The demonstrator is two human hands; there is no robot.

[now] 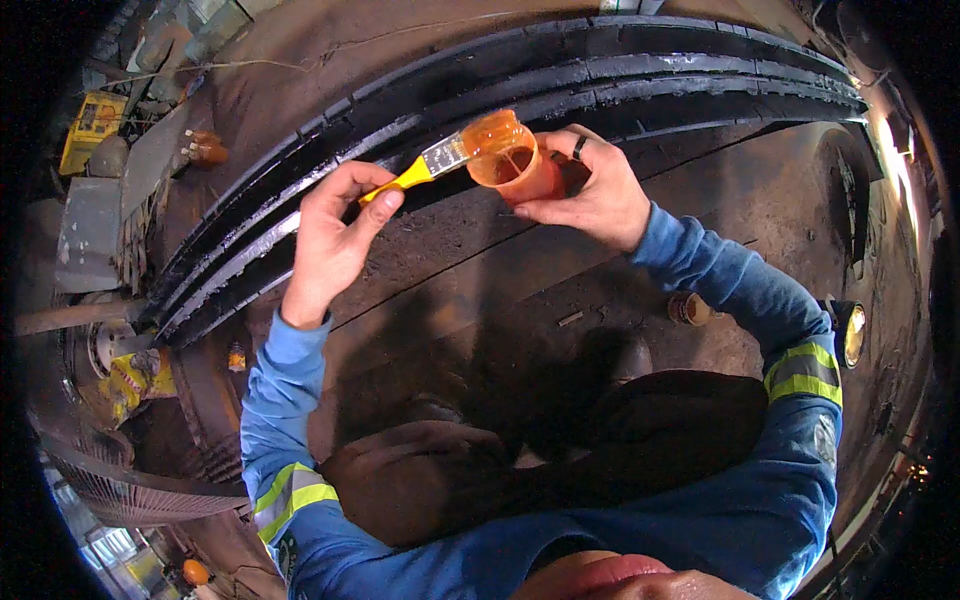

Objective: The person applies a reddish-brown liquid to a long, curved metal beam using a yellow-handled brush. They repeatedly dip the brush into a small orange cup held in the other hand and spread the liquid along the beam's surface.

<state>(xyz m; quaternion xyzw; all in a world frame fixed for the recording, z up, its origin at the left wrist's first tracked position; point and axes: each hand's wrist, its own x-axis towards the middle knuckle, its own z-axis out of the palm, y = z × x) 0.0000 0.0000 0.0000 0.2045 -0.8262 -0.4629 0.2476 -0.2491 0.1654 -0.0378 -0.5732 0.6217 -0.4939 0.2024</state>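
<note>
Orange plastic cup in my right hand, flat yellow-handled brush in my left: likely loading; next calls for steady lifting.

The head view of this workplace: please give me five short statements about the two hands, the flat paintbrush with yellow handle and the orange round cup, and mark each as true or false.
1. The left hand holds the flat, yellow-handled paintbrush. True.
2. The orange round cup stands on the floor. False: the right hand holds it up, tilted.
3. The paintbrush's bristles are coated with a glossy orange substance. True.
4. A dark finger ring is on the left hand. False: it is on the right hand.
5. Both blue fabric sleeves are plain, without bands. False: each has a yellow-green and grey band.
</note>
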